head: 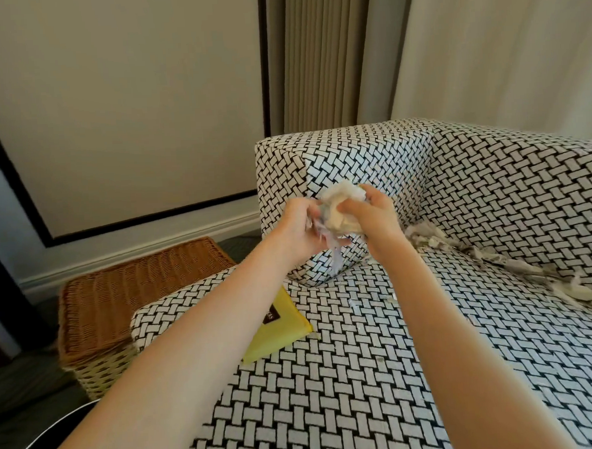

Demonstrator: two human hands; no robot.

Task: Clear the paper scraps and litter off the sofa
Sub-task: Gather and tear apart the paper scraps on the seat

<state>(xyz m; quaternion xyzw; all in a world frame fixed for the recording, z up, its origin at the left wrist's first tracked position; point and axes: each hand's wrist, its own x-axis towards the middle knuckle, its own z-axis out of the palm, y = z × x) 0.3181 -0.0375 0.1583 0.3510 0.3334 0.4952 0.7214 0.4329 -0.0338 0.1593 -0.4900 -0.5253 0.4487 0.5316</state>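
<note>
A black-and-white woven-pattern sofa (381,374) fills the right and lower part of the view. Both my hands are raised over its left armrest, pressed together around a bundle of white paper scraps (341,206). My left hand (300,227) grips the bundle's left side, where thin strips hang down. My right hand (373,217) closes over its right side. More torn paper scraps (509,264) lie in a line along the crease between seat and backrest, from the armrest corner to the right edge. Small bits (391,300) dot the seat.
A flat yellow packet (279,328) lies on the seat's left edge, partly under my left forearm. A brown wicker basket (134,298) stands on the floor left of the sofa. Wall panels and curtains rise behind. A dark rounded rim (58,432) shows at bottom left.
</note>
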